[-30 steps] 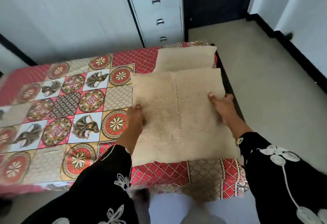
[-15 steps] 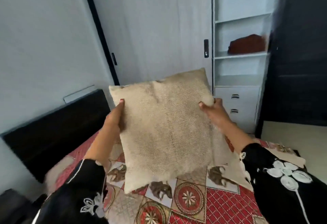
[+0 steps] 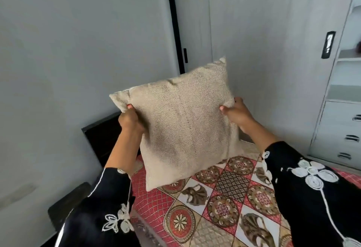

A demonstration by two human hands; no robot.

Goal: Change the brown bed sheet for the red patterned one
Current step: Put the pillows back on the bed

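A beige woven pillow [image 3: 181,125] hangs in the air above the head end of the bed, held upright and slightly tilted. My left hand [image 3: 130,120] grips its left edge near the top corner. My right hand [image 3: 237,115] grips its right edge. Under it the red patterned sheet [image 3: 220,205], with floral and medallion squares, lies spread over the mattress. No brown sheet is in view.
A black headboard [image 3: 101,139] stands against the grey wall behind the pillow. A white wardrobe door [image 3: 263,51] with a black handle rises at the back. White drawers [image 3: 343,135] and open shelves stand at the right. A dark object [image 3: 64,205] sits beside the bed at lower left.
Both hands lifted the pillow off the foot of the bed and carried it up toward the headboard. The view swung from the floor side to the wall and wardrobe.
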